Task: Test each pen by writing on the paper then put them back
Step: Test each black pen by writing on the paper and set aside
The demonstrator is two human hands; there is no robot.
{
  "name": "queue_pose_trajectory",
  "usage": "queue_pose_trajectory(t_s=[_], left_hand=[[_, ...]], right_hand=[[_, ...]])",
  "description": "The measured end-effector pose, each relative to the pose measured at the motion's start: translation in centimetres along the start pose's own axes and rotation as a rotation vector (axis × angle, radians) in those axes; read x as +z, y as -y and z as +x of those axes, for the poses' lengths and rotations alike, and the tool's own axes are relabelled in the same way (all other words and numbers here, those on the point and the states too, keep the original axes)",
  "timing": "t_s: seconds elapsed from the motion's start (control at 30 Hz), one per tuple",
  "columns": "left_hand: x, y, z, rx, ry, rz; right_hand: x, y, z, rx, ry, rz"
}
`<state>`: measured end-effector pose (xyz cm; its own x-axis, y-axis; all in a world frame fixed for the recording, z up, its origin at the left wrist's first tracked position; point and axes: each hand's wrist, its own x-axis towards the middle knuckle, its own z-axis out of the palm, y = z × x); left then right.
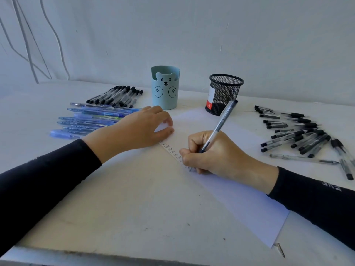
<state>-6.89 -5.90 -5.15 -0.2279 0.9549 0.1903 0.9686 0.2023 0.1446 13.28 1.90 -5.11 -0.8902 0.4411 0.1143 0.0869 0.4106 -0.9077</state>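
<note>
- White worktop point(124, 198), lightly marked near its front edge.
- Paper sheet point(240, 198) lies flat from centre toward 4 o'clock, with handwriting along its left edge.
- Blue pens point(86, 121) lie side by side at 9 o'clock.
- Black-capped pens point(117, 96) lie in a row at 11 o'clock.
- Bear pen holder point(165, 89) stands upright at 12 o'clock.
- Mesh pen holder point(222, 95) stands upright at 1 o'clock.
- Loose black pens point(299, 137) lie piled at 3 o'clock.

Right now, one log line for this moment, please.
phase: writing test | right hand: grips pen, tip on paper | left hand: fingertips press paper's far corner
</note>
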Motion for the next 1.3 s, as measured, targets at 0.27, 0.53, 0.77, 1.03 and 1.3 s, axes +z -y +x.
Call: queue_pose_trajectory(t_s=[0.27, 0.53, 0.77, 1.03, 1.3], left_hand=[[-0.26, -0.27, -0.16, -0.008, 0.016, -0.001], [-0.37, -0.44, -0.08, -0.006, 0.028, 0.019], [-0.44, -0.58, -0.07, -0.005, 0.028, 0.027], [-0.43, -0.55, -0.09, 0.004, 0.023, 0.033], [-0.32, -0.48, -0.19, -0.005, 0.021, 0.024]], right_hand=[[-0.01, 0.06, 0.14, 0.016, -0.005, 0.001], [0.04, 0.24, -0.07, -0.014, 0.006, -0.052], [-0.15, 0.46, -0.09, -0.004, 0.022, -0.062], [-0.22, 0.36, -0.15, -0.015, -0.008, -0.058], [-0.25, 0.35, -0.03, -0.014, 0.002, -0.065]])
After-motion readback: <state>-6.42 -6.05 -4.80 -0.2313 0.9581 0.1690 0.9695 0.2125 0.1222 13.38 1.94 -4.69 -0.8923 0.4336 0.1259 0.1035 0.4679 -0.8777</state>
